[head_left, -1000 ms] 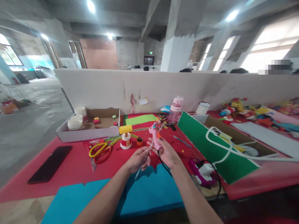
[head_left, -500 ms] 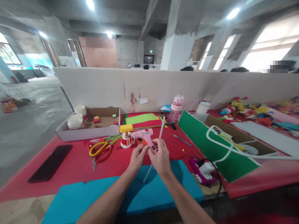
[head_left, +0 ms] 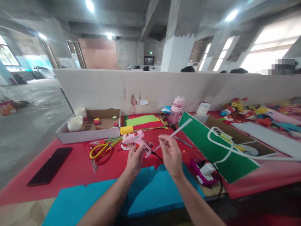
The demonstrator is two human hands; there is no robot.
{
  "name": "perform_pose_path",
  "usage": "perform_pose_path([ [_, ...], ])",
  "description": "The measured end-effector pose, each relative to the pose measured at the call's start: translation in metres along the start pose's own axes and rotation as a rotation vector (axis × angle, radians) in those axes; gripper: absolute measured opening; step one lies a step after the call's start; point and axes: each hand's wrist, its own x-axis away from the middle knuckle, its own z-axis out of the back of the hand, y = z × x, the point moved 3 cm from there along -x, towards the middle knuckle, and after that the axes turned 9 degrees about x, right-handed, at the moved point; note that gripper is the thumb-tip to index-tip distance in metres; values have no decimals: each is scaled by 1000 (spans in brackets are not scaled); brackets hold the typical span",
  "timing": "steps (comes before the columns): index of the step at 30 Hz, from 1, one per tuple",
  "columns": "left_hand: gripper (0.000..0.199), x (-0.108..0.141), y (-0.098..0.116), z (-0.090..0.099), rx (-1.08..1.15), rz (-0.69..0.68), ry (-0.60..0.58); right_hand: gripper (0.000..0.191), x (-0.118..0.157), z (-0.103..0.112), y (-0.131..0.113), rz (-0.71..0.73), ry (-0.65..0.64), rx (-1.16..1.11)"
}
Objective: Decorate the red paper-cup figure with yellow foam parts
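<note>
Hands [head_left: 134,158] [head_left: 171,153] parted, glue gun [head_left: 138,138] in the left.

We see a pink glue gun [head_left: 136,140], a whitish stick [head_left: 181,128], a red counter [head_left: 80,171] and a turquoise sheet [head_left: 156,194]. We note a green panel [head_left: 199,141] and pink bottle [head_left: 176,108]; the blurred toys [head_left: 238,106] seem yellow, red and blue.

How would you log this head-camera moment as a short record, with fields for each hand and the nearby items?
Left hand: holding pink glue gun
Gun direction: nozzle toward the left
Right hand: pinching translucent stick
Stick pose: slanted, upper end to the right
Far left: black phone
Right side: purple power strip
Back: pink bottle
</note>
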Motion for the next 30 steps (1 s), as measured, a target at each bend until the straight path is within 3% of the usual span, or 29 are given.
perform_pose_path([
  [3,38,-1,3,0,11,37,-17,18,-19,28,-1,-29,71,-66],
  [6,40,-1,3,2,4,54,-31,24,-29,46,-5,-2,37,-85],
  [10,44,-1,3,5,-40,84,7,48,-25,52,-5,44,-217,96],
  [14,42,-3,4,8,-69,80,18,37,-13,59,9,126,-403,315],
  [20,35,-4,4,13,-64,91,-11,32,-13,77,23,192,-334,541],
  [30,34,-7,3,16,-96,77,-58,31,-12,66,20,190,-325,635],
])
